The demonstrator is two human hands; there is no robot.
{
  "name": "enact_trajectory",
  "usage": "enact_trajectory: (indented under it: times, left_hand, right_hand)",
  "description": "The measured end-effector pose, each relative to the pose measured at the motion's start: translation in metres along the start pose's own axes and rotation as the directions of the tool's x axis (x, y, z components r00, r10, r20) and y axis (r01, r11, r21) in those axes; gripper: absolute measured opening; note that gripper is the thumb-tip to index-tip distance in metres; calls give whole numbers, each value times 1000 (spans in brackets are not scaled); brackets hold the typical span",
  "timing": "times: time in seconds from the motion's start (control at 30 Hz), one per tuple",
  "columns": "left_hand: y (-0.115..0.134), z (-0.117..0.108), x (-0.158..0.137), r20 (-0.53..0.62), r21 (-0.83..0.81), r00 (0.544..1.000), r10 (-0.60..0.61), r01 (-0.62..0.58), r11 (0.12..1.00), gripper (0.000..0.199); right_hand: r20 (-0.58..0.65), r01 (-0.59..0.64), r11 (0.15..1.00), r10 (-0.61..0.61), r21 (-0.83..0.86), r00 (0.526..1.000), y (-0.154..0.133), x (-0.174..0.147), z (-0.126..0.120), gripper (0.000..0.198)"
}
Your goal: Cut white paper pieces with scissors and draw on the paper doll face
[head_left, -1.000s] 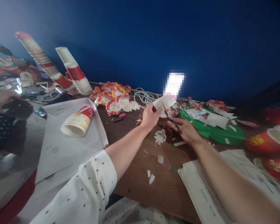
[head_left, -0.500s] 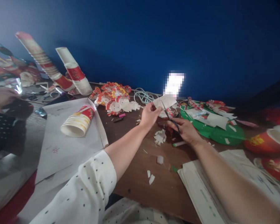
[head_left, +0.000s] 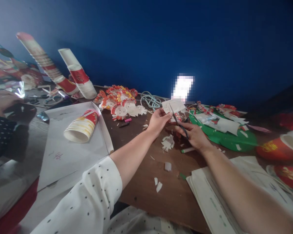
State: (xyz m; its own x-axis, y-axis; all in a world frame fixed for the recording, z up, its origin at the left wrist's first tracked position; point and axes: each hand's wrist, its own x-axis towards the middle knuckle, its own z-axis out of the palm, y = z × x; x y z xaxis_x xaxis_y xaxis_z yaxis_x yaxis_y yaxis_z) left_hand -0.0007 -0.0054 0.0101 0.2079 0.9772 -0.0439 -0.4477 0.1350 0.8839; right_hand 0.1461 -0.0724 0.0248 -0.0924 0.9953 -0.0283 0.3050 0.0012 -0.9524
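My left hand (head_left: pixel 159 121) pinches a piece of white paper (head_left: pixel 177 106) by its lower left edge, above the table. My right hand (head_left: pixel 194 135) is closed around the dark handles of a pair of scissors (head_left: pixel 174 115); the blades point up and lie against the paper. A white paper cut-out (head_left: pixel 168 143) with jagged edges rests on the brown table (head_left: pixel 141 177) below my hands. Beside it, a white marker with a green end (head_left: pixel 187 150) is partly under my right hand. Small paper scraps (head_left: pixel 158 186) are scattered nearer to me.
At the left, paper cups (head_left: pixel 78 131) lie in a white box lid (head_left: pixel 63 169). Cup stacks (head_left: pixel 81 81) lean by the blue wall, with red-and-white paper crafts (head_left: pixel 119 104) nearby. A green disc (head_left: pixel 224 139) and papers (head_left: pixel 215 191) lie right. Another person's hand (head_left: pixel 1 102) is far left.
My left hand and the paper have shifted slightly to the right, and the paper's tilt has changed a little. The scissors stay at the paper in nearly the same place.
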Motion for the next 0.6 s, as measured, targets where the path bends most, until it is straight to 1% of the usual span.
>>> enact_trajectory:
  times: [0.2, 0.33, 0.43, 0.6]
  left_hand:
    - [0, -1, 0, -11, 70, 999, 33, -33, 997, 29]
    - [3, 1, -2, -16, 20, 1000, 8, -8, 1000, 25]
    - [4, 1, -1, 5, -9, 1000, -10, 10, 1000, 23]
    - [3, -4, 2, 67, 41, 998, 8, -11, 999, 27]
  right_hand:
    - [-14, 6, 999, -6, -47, 1000, 5, 2, 0, 51]
    - [-12, 2, 999, -2, -34, 1000, 5, 2, 1, 53]
    - [-1, -5, 1000, 5, -17, 1000, 3, 1, 0, 53]
    - [5, -38, 999, 38, 25, 999, -2, -2, 0, 52]
